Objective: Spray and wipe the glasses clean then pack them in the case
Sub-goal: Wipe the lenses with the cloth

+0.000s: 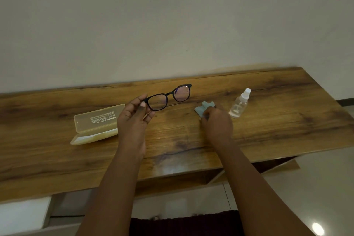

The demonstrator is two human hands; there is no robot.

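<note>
In the head view, a long wooden table with a dark-grained brown top runs across the middle of the frame, set against a plain pale wall that fills the upper half. Just left of centre, the left hand is raised above the tabletop and pinches a pair of black-framed glasses with rounded lenses by one outer end of the frame, thumb in front and curled fingers behind; the glasses stretch from that hand up and to the right, lenses facing the camera, with the far lens catching a faint purple reflection. To the right of centre, the right hand lies knuckles-up low over the table, its fingers curled down onto a small pale blue cleaning cloth whose zigzag edge sticks out past the fingertips toward the upper left; the cloth lies on the wood. Just right of that hand stands a small clear plastic spray bottle with a white nozzle and cap, upright on the table and apart from the hand. At the left of the frame, near the left hand, a translucent yellowish plastic glasses case lies open on the table, its lid tipped back and showing white printed lettering. Both bare forearms reach in from the bottom edge of the frame, and a dark garment shows between them at bottom centre.
</note>
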